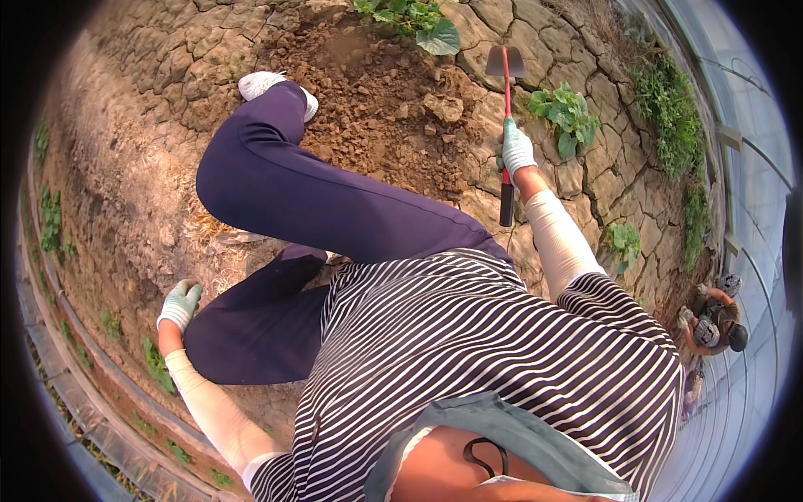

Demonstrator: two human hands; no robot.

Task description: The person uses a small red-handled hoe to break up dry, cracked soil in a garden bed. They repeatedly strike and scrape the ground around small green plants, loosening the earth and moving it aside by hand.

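In a white and green work glove, my right hand (516,149) is closed around the red handle of a small hand hoe (507,94). The hoe's wide metal blade points away from me over cracked dry soil, and its black grip end sticks out below the hand. Right of the hoe grows a leafy green plant (566,117), apart from the blade. My left hand (180,304), gloved likewise, rests by my bent knee; I see no tool in it, and its palm side is hidden. Loosened brown soil (389,119) lies between my foot and the hoe.
Another leafy plant (417,22) stands at the top, beside the loose soil, and a smaller one (624,246) near my right sleeve. Weeds (671,113) line the greenhouse's plastic wall (753,182). A co-worker (717,317) crouches at the far right. A clod (444,107) lies on the soil.
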